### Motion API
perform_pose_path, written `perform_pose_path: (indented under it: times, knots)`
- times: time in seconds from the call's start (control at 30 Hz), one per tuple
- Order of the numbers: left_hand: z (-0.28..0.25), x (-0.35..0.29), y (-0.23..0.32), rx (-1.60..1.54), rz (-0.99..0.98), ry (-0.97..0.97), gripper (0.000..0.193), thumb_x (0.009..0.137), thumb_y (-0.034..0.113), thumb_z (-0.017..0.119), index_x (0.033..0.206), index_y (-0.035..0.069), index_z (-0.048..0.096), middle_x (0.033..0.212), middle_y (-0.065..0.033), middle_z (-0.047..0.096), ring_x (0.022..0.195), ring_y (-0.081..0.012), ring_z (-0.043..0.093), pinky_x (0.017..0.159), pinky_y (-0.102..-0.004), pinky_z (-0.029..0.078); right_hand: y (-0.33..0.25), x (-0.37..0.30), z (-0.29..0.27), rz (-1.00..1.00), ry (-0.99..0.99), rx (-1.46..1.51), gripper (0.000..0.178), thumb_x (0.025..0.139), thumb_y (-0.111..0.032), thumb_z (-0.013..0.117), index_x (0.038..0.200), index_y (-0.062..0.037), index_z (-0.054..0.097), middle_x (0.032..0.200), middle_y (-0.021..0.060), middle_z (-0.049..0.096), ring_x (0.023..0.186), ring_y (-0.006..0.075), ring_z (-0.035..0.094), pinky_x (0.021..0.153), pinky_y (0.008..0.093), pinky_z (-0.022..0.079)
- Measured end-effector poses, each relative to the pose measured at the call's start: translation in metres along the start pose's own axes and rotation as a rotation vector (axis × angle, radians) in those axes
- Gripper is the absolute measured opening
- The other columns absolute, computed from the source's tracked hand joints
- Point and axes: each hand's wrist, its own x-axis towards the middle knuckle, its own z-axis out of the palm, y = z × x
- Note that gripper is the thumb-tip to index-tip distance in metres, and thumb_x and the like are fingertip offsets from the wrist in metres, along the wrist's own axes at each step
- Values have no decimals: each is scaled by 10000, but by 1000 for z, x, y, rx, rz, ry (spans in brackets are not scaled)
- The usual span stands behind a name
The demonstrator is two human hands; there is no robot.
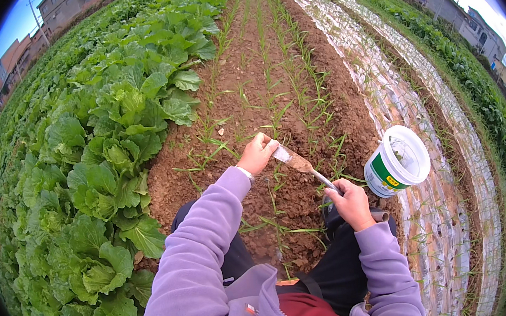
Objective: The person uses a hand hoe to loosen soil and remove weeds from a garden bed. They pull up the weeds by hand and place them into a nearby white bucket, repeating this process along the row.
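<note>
A hand trowel (296, 162) with a soil-coated blade lies slantwise in front of me, above the loose brown soil. My left hand (257, 154) is closed at the pale tip of the blade, thumb and fingers pinching it. Around the metal shank and handle, my right hand (351, 204) is wrapped; the handle's round end shows below it, by my right knee. Between my legs and beyond run rows of thin green seedlings (273, 116) in the soil. To the right of my right hand stands a white bucket (377, 176) with a green and yellow label, slightly tilted.
Leafy cabbage-like plants (104, 180) crowd the left side, right up to the bed's edge. On the right, strips of clear plastic film (423, 226) cover beds with small shoots poking through. Farther right grows a dense green crop (465, 68). Buildings stand along the far edges.
</note>
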Motion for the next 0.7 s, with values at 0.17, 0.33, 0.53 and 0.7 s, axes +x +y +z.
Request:
perform_pose_path:
  times: [0.17, 0.33, 0.53, 0.7]
  knots:
    - [-5, 8, -15, 111, -16, 85, 249, 957, 247, 547, 864, 22, 599, 711, -3, 576, 663, -89, 496, 627, -282, 431, -6, -1, -1, -34, 16, -20, 232, 824, -264, 688, 896, -45, 667, 681, 89, 641, 617, 191, 605, 593, 324, 464]
    - [-16, 9, -9, 178, -120, 144, 419, 937, 418, 560, 832, 14, 602, 690, -34, 560, 670, -142, 534, 650, -310, 450, -6, -1, -1, -48, 30, -29, 229, 813, -244, 692, 883, -27, 661, 661, 76, 630, 590, 155, 587, 576, 303, 452]
    - [-9, -1, 10, 308, -17, -29, 691, 781, 624, 658, 1020, -16, 558, 944, -133, 597, 903, -221, 592, 822, -330, 473, -5, -2, -4, -38, 13, -153, 229, 821, -265, 689, 885, -47, 659, 690, 108, 649, 629, 248, 635, 592, 356, 475]
    - [-3, -6, 20, 407, -163, -292, 691, 744, 589, 714, 1055, -7, 554, 966, -121, 619, 923, -199, 599, 801, -325, 477, -6, -5, -3, -83, -13, -197, 230, 826, -281, 682, 897, -64, 655, 711, 123, 657, 671, 297, 647, 612, 390, 489]
